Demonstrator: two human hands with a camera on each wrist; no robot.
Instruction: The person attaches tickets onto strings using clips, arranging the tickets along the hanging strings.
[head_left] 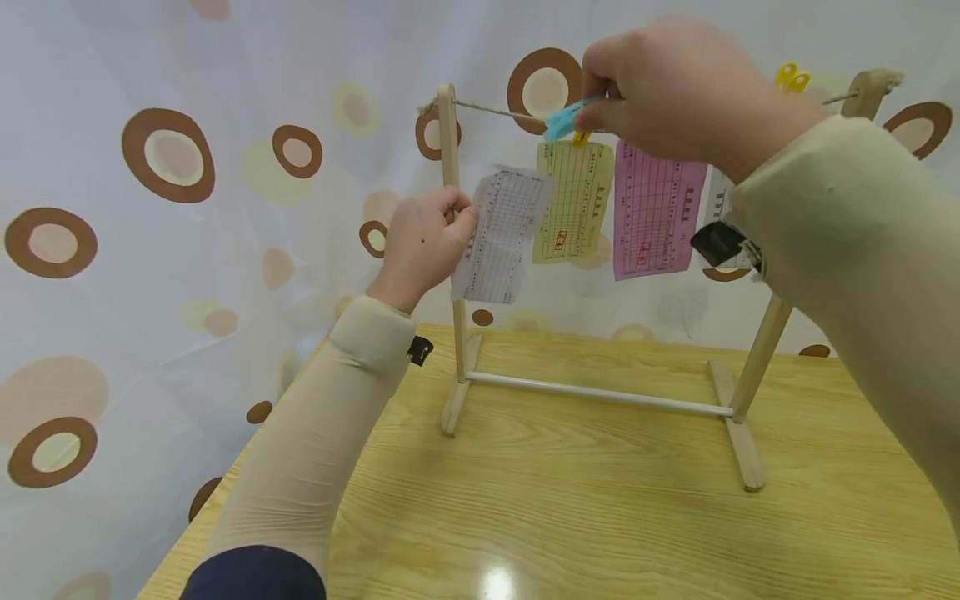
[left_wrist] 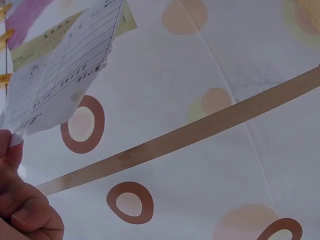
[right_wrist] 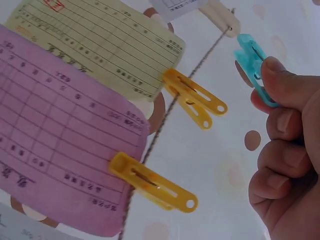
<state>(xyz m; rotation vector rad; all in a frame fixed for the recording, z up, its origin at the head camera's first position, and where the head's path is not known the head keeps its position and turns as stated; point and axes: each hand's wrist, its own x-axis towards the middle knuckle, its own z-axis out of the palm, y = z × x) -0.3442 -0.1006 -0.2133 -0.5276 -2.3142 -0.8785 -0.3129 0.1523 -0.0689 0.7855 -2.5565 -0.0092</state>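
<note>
My left hand (head_left: 427, 242) pinches the edge of a white printed slip (head_left: 504, 233), which hangs slightly tilted beside the rack's left post. In the left wrist view the thumb and finger grip a corner of that slip (left_wrist: 65, 75). Up near the rope, my right hand (head_left: 667, 92) pinches a blue clothespin (head_left: 564, 122). The right wrist view shows this clothespin (right_wrist: 252, 65) held between thumb and forefinger, apart from the rope (right_wrist: 206, 59). A yellow slip (head_left: 573, 200) and a pink slip (head_left: 656, 212) hang from the rope by yellow clothespins (right_wrist: 192, 97).
The wooden rack has a left post (head_left: 450, 150), a right post (head_left: 765, 350) and a white lower bar (head_left: 600, 392). It stands on a wood-grain table (head_left: 570, 500) before a patterned curtain (head_left: 225, 267). Another white slip (head_left: 717, 196) hangs partly behind my right arm.
</note>
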